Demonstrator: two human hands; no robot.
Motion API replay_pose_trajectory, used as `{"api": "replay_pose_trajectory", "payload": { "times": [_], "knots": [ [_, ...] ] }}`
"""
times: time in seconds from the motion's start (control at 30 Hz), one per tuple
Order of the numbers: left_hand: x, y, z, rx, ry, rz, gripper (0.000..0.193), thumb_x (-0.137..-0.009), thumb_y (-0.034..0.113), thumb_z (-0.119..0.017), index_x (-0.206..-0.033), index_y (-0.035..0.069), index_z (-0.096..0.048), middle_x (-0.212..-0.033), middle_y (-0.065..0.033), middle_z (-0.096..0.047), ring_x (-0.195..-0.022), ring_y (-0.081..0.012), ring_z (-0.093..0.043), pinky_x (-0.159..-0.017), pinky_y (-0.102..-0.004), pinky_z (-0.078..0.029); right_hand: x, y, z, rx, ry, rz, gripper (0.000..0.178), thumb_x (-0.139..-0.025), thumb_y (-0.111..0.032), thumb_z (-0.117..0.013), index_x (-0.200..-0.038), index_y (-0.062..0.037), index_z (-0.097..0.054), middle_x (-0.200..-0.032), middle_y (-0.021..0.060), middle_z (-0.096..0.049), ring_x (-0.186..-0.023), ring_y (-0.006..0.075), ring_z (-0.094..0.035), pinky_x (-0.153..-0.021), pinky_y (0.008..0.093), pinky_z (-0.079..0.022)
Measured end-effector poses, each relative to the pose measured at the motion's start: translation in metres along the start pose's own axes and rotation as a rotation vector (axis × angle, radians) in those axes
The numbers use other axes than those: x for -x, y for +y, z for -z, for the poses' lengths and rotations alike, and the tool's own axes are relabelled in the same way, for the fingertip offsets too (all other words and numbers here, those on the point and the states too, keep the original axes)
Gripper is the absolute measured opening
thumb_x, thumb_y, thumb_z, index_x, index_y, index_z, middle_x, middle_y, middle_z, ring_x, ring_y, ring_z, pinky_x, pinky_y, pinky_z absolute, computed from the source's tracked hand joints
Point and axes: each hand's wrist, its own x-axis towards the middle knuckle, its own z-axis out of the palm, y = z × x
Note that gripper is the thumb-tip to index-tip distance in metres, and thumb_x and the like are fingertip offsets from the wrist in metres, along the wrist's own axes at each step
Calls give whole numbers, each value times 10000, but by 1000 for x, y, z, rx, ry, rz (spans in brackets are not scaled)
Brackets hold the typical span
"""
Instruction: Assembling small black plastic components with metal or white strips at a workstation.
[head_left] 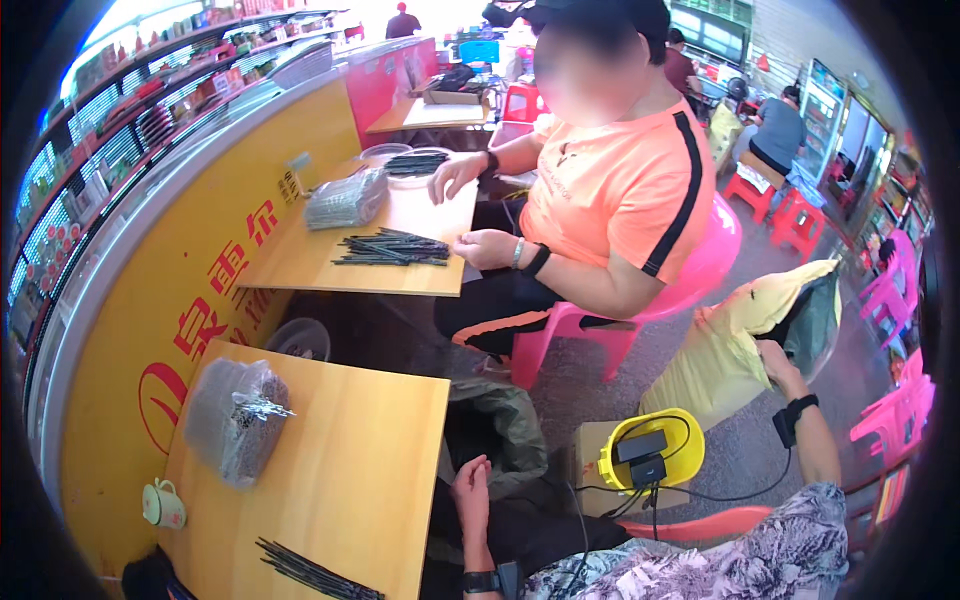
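plainly, the bucket [690,458] beside the sack [705,365] holds black devices [647,470]

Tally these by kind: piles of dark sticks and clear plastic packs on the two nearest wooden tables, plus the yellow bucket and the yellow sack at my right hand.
Piles of dark sticks: 3
Clear plastic packs: 2
Yellow bucket: 1
Yellow sack: 1
Total: 7
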Motion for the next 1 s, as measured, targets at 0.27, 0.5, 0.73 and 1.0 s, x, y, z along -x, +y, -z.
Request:
{"api": "replay_pose_trajectory", "payload": {
  "times": [0.27,0.5,0.73,1.0],
  "knots": [
    [-4,-8,-4,-98,-9,-56,212,-889,80,-490,-1035,-19,-608,-930,-97,-647,-870,-152,-616,-787,-267,-477,19,15,2,-7,64,149,382,-956,-286,-259,-1177,-12,-406,-1035,275,-526,-1020,409,-485,-852,437,-379],
    [-6,-11,-15,-12,-82,12,209,-887,73,-491,-1026,-30,-608,-906,-92,-645,-854,-145,-609,-781,-257,-473,40,-30,6,-116,93,-40,414,-953,-360,-257,-1172,-29,-374,-964,300,-532,-937,462,-504,-794,498,-381],
    [-3,-24,-13,14,-150,26,206,-896,79,-500,-1043,-27,-597,-922,-90,-638,-841,-142,-600,-733,-256,-474,17,-29,-7,77,203,7,393,-935,-368,-319,-1114,-31,-409,-802,280,-586,-799,426,-565,-714,508,-418],
    [-6,90,-51,-213,-332,-136,242,-892,122,-529,-1100,19,-596,-957,-37,-633,-859,-96,-570,-715,-223,-439,-48,-87,-16,-243,109,201,495,-910,-416,-396,-1339,-192,-295,-950,290,-582,-887,439,-556,-745,479,-434]
  ]
}}
